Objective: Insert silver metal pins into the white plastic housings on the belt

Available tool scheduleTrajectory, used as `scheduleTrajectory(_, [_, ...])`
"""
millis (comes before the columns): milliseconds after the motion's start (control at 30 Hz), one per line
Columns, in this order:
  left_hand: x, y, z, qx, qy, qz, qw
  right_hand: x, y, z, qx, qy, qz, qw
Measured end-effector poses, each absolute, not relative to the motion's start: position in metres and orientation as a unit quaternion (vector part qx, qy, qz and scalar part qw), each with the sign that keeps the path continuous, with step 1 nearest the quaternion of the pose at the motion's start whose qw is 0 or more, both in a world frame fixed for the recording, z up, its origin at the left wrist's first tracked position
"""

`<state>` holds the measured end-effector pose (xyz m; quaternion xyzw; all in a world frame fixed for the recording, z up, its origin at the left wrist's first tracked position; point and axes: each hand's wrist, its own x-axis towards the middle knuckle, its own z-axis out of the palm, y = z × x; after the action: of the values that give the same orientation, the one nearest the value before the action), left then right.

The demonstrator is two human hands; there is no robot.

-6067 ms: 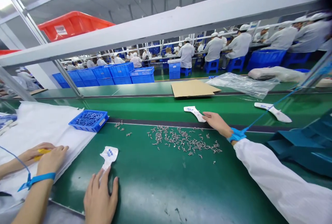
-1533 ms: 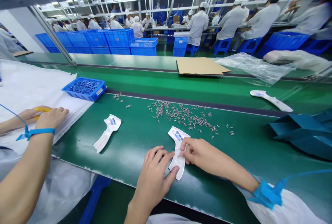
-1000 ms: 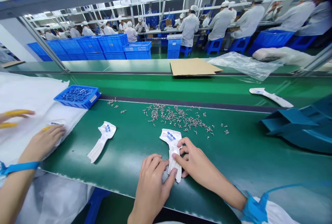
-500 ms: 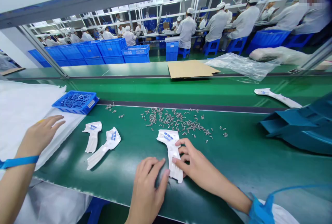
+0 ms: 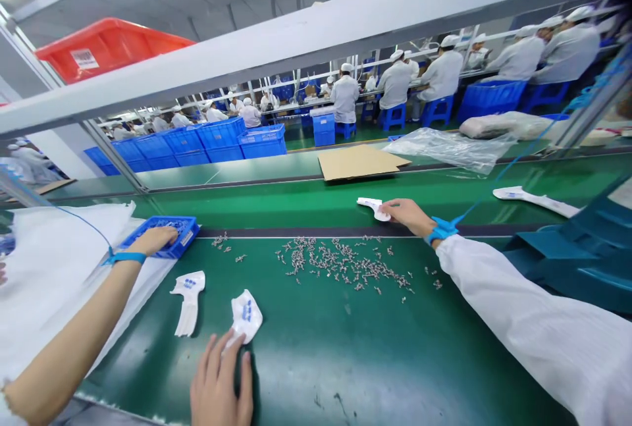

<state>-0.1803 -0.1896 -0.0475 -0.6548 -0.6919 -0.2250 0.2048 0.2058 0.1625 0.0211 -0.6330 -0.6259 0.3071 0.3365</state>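
Note:
My right hand (image 5: pixel 407 214) is stretched far out over the bright green conveyor belt (image 5: pixel 296 205), fingers closed over the end of a white plastic part (image 5: pixel 371 205) that lies on the belt. A blue wrist strap (image 5: pixel 441 230) sits on that arm. My left hand (image 5: pixel 218 383) rests flat at the near edge of the dark green mat (image 5: pixel 345 360), fingertips on the handle of another white plastic part (image 5: pixel 245 314) with blue inserts. A loose scatter of small metal screws (image 5: pixel 340 265) lies between the two hands.
A co-worker's hand (image 5: pixel 155 239) reaches into a blue tray (image 5: pixel 191 230) on a white sheet (image 5: pixel 49 261). A third white part (image 5: pixel 187 294) lies left of mine, a fourth (image 5: pixel 536 200) far right. Cardboard (image 5: pixel 360 162), a plastic bag (image 5: pixel 444 149) and teal trays (image 5: pixel 577 261) lie beyond.
My right hand carried the white part from the near mat out to the far belt. My left hand shifted left onto another part. The co-worker's hand moved up to the blue tray.

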Motion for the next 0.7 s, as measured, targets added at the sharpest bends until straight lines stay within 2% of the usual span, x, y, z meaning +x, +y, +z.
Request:
scheduleTrajectory(133, [-0.14, -0.194, -0.048, -0.702, -0.642, -0.259, 0.166, 0.217, 0.154, 0.018, -0.646, -0.668, 0.225, 0.293])
scheduleTrajectory(267, [-0.091, -0.192, -0.052, -0.729, -0.608, -0.297, 0.105, 0.236, 0.108, 0.011, -0.613, -0.737, 0.171, 0.226])
scheduleTrajectory(500, [-0.015, -0.189, -0.056, -0.741, -0.582, -0.331, -0.052, 0.252, 0.033, 0.005, -0.572, -0.809, 0.12, 0.062])
scheduleTrajectory(600, [-0.006, -0.185, -0.042, -0.75, -0.572, -0.318, -0.093, 0.25, 0.026, 0.008, -0.576, -0.812, 0.091, 0.035])
scheduleTrajectory(700, [-0.013, -0.177, -0.027, -0.738, -0.596, -0.307, -0.078, 0.249, 0.024, 0.01, -0.575, -0.814, 0.079, 0.033])
